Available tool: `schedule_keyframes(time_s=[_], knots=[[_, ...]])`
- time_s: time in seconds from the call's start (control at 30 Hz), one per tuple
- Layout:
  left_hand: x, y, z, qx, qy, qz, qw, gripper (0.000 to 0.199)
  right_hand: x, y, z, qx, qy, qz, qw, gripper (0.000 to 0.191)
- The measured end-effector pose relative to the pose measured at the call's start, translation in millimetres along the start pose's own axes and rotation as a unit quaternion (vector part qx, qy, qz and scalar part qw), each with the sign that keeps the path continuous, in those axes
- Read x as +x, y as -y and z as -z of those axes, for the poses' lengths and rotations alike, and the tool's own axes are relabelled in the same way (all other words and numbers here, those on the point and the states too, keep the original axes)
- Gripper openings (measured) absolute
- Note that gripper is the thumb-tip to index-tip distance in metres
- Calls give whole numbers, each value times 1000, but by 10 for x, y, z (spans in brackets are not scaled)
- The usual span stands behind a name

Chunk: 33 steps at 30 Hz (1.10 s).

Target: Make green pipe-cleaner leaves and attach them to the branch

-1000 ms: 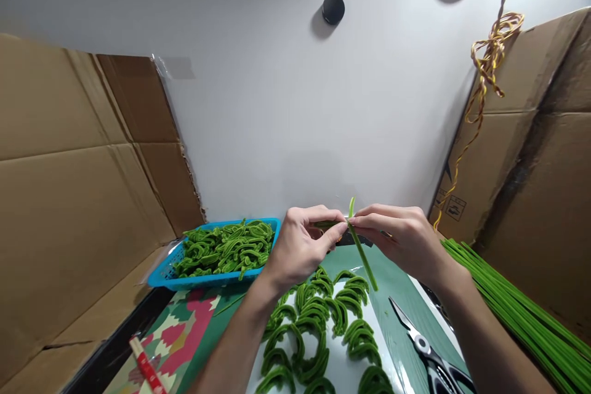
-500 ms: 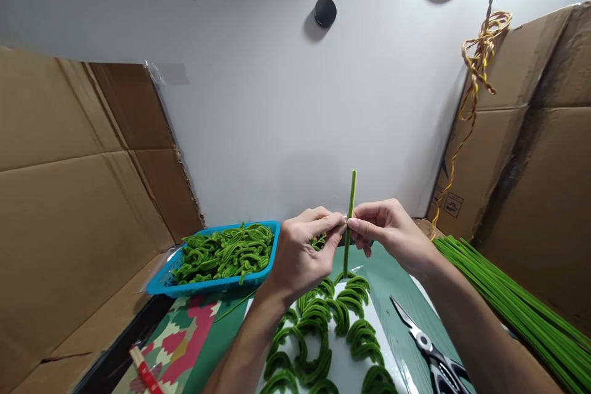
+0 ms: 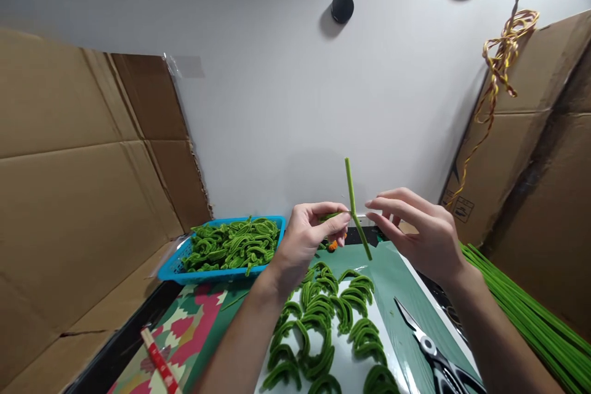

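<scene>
My left hand (image 3: 305, 240) pinches a green pipe cleaner (image 3: 351, 188) between thumb and fingertips, above the table. One length of it points up and another slants down to the right, with a bend at the pinch; a further green strand shows inside the fingers. Just to the right, my right hand (image 3: 418, 228) is open, its thumb and fingers apart and not touching the pipe cleaner. Below both hands, several curved green pipe-cleaner pieces (image 3: 318, 363) lie in groups on a white sheet (image 3: 348, 357).
A blue basket (image 3: 203, 276) heaped with bent green pieces stands left. Scissors (image 3: 428, 345) lie right of the sheet, beside a bundle of long green pipe cleaners (image 3: 526, 314). A red-wrapped stick (image 3: 159, 362) lies front left. Cardboard panels (image 3: 69, 197) flank the table.
My right hand has let go of the pipe cleaner and drawn off to the right, fingers spreading. The pipe cleaner, straight before, now shows a bend. The view has shifted slightly.
</scene>
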State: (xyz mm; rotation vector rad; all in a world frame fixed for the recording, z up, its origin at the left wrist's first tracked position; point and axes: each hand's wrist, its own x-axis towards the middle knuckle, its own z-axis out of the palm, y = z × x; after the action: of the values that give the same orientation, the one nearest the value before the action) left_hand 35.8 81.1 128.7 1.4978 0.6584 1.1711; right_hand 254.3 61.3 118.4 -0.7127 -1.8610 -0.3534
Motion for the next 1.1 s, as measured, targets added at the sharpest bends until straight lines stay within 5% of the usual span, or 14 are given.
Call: schedule_keyframes(time_s=[0.13,0.27,0.77,0.87,0.93,1.03,1.1], knots=[[-15,-38,9,11,24,36,999,22,-31,-1,43,-59,10,102,993,38],[-35,-53,-3,25,56,26,998,21,8,48,52,-80,24,139,987,37],[-105,-111,-160,219,-26,-194,956,17,11,137,-78,-47,18,71,996,19],[-123,-78,-167,279,-51,-267,921,14,34,214,-132,46,-13,-4,999,17],[-118,-33,-146,364,-68,-337,866,13,73,251,-152,129,-3,-109,986,17],[-79,51,-101,472,-62,-441,761,18,132,254,-142,242,76,-266,930,26],[-52,82,-95,478,-60,-449,753,18,150,236,-121,295,117,-319,893,30]])
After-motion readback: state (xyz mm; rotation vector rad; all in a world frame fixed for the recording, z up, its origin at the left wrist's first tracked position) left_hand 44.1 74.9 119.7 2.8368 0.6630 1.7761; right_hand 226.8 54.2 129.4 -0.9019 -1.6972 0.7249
